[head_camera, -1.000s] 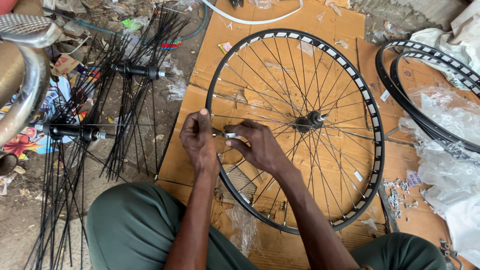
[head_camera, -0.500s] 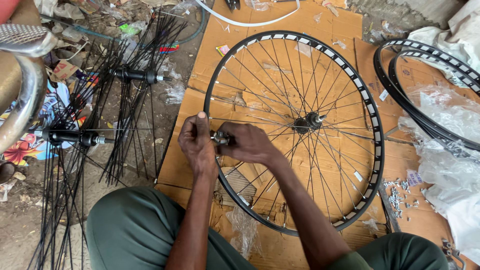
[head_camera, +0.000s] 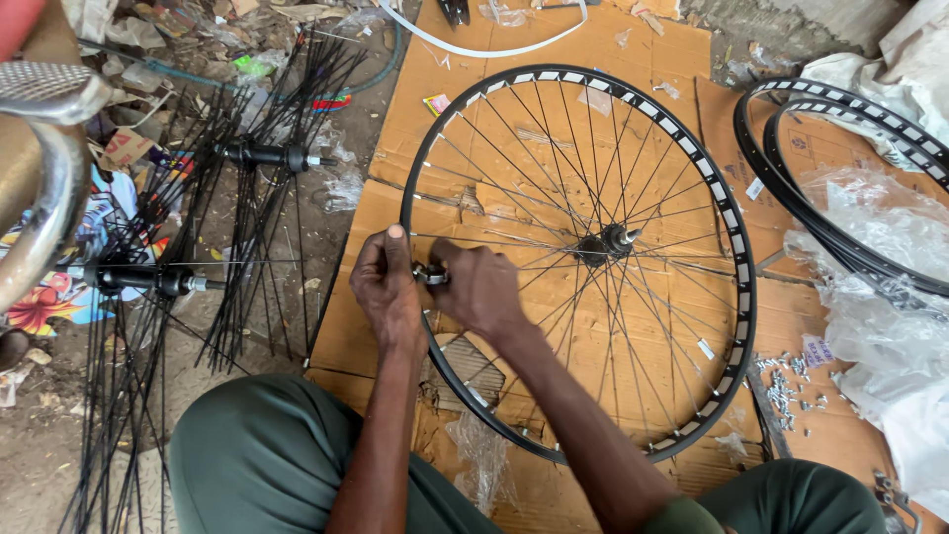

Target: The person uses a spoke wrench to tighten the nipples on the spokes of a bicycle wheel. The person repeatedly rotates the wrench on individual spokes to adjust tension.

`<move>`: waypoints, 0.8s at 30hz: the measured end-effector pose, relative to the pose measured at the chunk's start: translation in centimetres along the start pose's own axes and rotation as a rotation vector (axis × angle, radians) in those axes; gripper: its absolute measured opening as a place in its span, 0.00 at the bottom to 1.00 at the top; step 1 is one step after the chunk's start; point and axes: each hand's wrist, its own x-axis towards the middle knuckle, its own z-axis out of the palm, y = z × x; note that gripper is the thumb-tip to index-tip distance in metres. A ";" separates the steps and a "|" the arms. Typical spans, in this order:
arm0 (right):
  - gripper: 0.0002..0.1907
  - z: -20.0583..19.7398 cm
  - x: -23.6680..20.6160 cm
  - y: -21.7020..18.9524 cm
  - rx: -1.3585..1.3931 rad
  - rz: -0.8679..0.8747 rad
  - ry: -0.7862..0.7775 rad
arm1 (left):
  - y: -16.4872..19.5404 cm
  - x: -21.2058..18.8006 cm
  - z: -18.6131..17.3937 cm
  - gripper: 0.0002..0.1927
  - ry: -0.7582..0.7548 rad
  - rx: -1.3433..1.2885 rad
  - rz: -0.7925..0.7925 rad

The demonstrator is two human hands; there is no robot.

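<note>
Head view, the only view. The person sits over a black, round bicycle wheel rim laced with thin steel spokes [head_camera: 736, 297], lying flat on sheets of brown corrugated cardboard [head_camera: 554, 40].

Left hand [head_camera: 386, 287]: fingers curled round the rim's near-left edge, thumb pointing up and away; closed on the rim.

Right hand [head_camera: 481, 289]: fingers bunched tight on a small silvery metal tool [head_camera: 432, 274], which sits at the rim between the two hands. What the tool's tip engages is hidden by the fingers.

Key relation: the tool lies just left of the right fingertips, touching the rim, directly beside the left thumb. The spoke under work seems to run rightward from the fingers toward the dark metal hub [head_camera: 605, 240]. Both hands are equally close.

Left of the left hand: two loose black hubs bristling with unlaced spokes [head_camera: 257, 158]. Far right: two bare black rims [head_camera: 840, 237].
</note>
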 end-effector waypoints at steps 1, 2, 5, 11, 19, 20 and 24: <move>0.10 0.3 0.1 -0.2 -0.033 -0.015 0.033 | 0.0 -0.1 0.1 0.16 -0.013 0.007 -0.006; 0.09 0.4 0.4 -0.4 -0.062 -0.033 0.070 | 0.1 0.0 0.2 0.15 -0.029 0.040 -0.014; 0.08 0.1 2.7 -0.3 -0.074 0.080 0.005 | 0.5 -0.3 0.0 0.16 -0.043 0.115 -0.018; 0.14 -2.2 4.2 2.5 0.529 0.107 -0.282 | 0.3 -0.6 0.6 0.16 -0.041 0.055 0.029; 0.11 0.1 3.3 2.4 0.489 -0.197 0.067 | 0.4 -0.7 0.4 0.14 -0.018 0.074 0.074; 0.12 -0.1 3.2 2.3 0.459 -0.167 0.069 | 0.5 -0.7 0.4 0.14 -0.021 0.091 0.091; 0.17 -2.2 2.0 2.1 0.313 -0.313 0.258 | 0.2 -0.7 0.6 0.12 0.024 0.099 0.108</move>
